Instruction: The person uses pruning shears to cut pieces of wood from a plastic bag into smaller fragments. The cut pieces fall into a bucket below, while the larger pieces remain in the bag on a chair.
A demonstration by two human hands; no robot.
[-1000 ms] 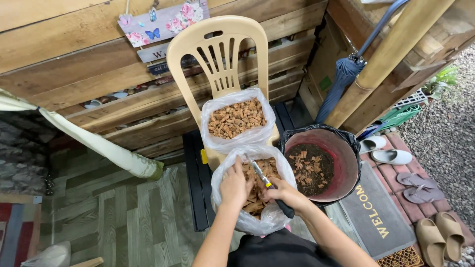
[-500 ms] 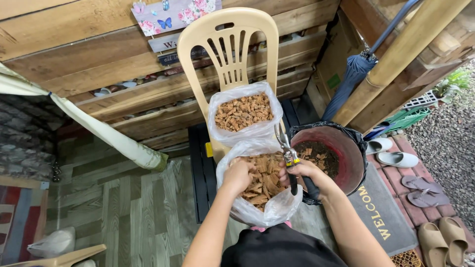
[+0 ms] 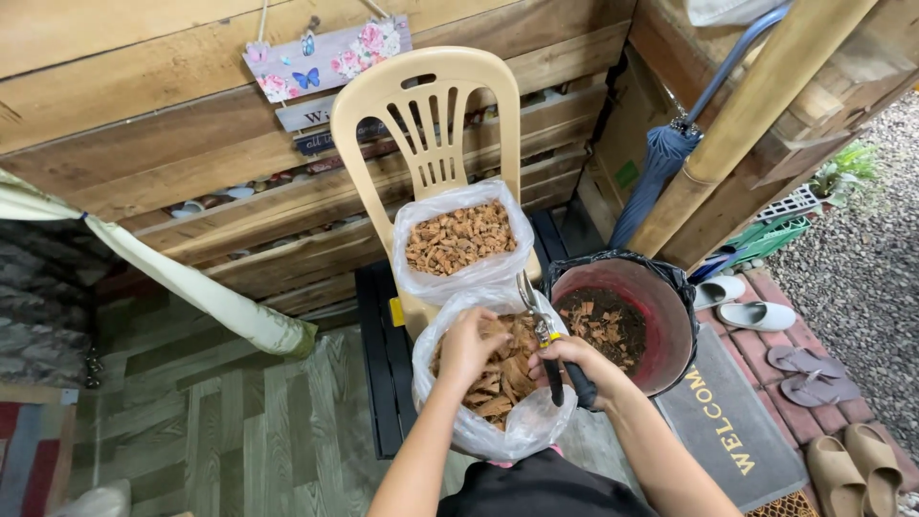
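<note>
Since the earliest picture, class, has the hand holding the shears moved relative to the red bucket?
Yes: the right hand with the black-handled shears moved toward the red bucket.

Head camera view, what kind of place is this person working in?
Probably a home's covered porch or entryway: a doormat with sandals beside it, a plastic chair against a wooden plank wall, and gravel just outside.

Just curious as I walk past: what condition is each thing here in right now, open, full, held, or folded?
Clear plastic bag near the person: open, holding brown bark pieces.
Left hand: reaching inside that bag.
Right hand: gripping black-handled shears, blades pointing up.
Clear plastic bag on the cream plastic chair: open, nearly full.
Reddish bucket with black liner: partly filled.
Blue umbrella: folded, leaning.
</note>
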